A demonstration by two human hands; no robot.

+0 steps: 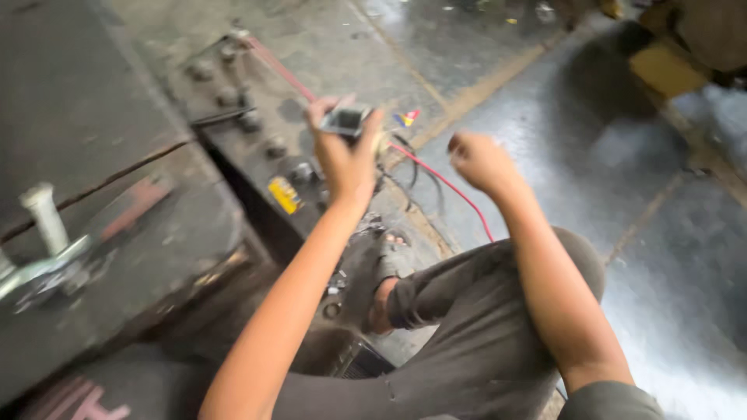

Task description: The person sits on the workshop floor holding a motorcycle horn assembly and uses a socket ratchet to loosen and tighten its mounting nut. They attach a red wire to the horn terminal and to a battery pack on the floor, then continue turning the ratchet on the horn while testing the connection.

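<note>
My left hand (346, 159) is raised in the middle of the view and grips a small dark rectangular part (346, 120) between fingers and thumb. My right hand (478, 159) is closed in a fist just to its right, and I cannot make out anything in it. A red wire (436, 175) runs on the floor between and behind both hands. Below the hands are my bent knee in grey trousers (498, 311) and my foot (381, 303). The picture is blurred by motion.
A dark metal machine body (117, 225) fills the left side, with a white knob (45, 218) on a metal lever. A panel with round knobs (249, 120) and a yellow label (284, 194) lies behind my left hand. The grey concrete floor (622, 179) spreads to the right.
</note>
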